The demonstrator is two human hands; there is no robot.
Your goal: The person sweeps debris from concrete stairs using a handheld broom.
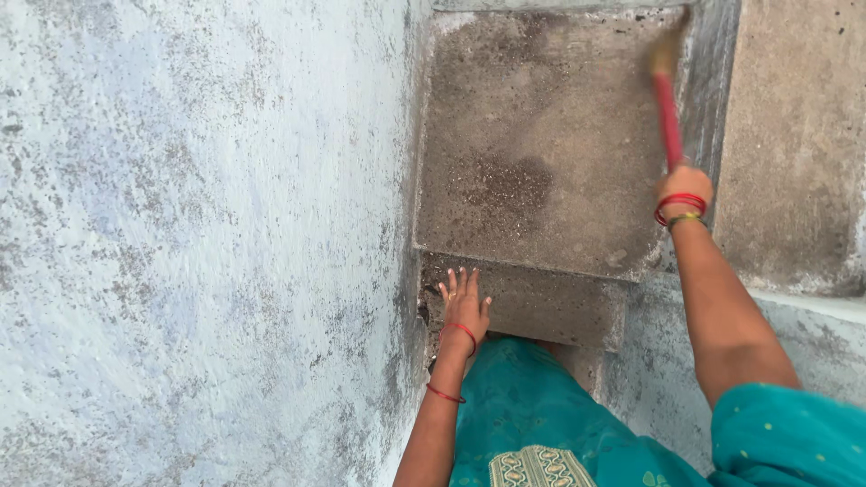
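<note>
Broom with the red stick, probably light and stiff, is reaching to the step's far corner while my right hand is closing tight around its lower end and my left hand is pressing spread-fingered on the lower step.

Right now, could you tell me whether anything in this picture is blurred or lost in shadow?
Head view: the broom in the right hand is smeared by motion at its tip; the left hand on the step is sharp; light is soft and even, without glare.
</note>
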